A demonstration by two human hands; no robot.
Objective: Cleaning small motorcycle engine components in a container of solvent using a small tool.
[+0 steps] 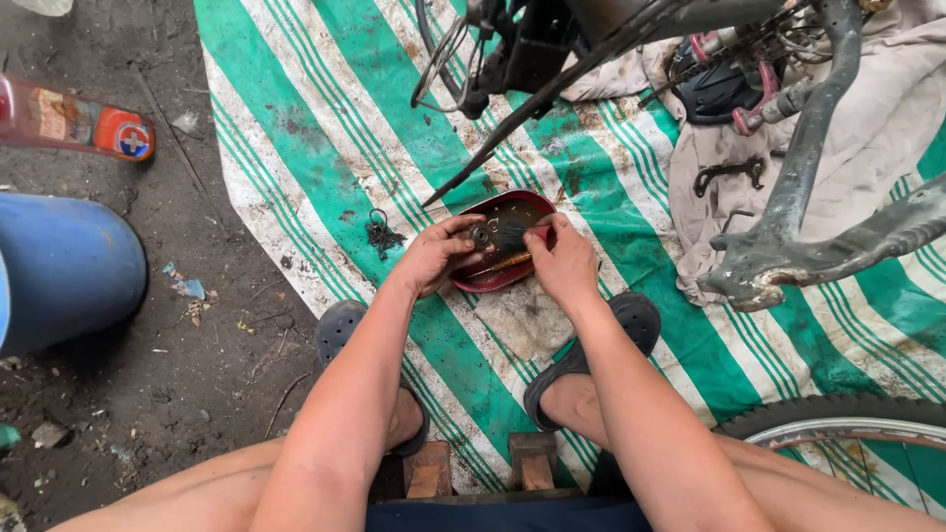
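Glossy red metal tray [471,279], woven plastic tarp [325,118], matt rubber clogs [340,325].

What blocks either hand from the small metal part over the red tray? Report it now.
Nothing visible. The left hand already touches the small dark metal part above the shallow red metal tray, and the right hand holds a brush against it.
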